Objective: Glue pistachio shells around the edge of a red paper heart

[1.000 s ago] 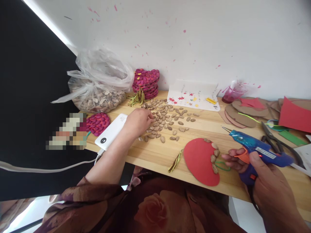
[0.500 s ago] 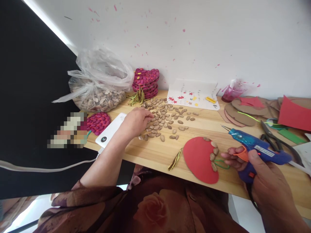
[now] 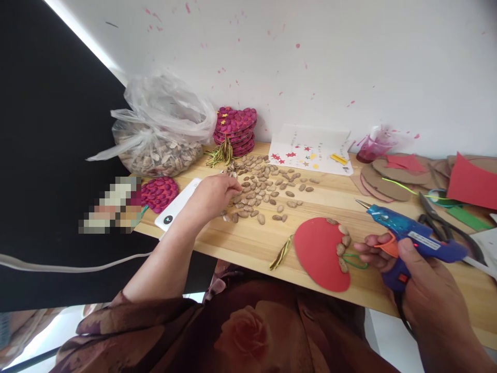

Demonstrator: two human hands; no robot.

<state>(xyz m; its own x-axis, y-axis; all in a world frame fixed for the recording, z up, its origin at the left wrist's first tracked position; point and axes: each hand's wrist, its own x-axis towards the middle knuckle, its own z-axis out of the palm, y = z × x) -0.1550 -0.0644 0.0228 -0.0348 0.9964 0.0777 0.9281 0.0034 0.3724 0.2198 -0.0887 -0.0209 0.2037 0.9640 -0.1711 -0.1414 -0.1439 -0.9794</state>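
- Head view: the left hand (image 3: 212, 196) reaches forward palm down, fingertips curled into the scattered seeds (image 3: 267, 185) on the wooden table (image 3: 240, 243). The right hand (image 3: 423, 290) is clenched round the blue glue gun (image 3: 411, 237).
- The hand itself hides whether the left fingers pinch a seed.
- The flat, rounded red card (image 3: 318, 254) lies at the near edge, with brown seeds lining its rim.

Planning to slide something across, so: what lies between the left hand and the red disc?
In the head view: a few stray seeds by the left hand, bare table, then a yellow-green tassel just left of the red disc.
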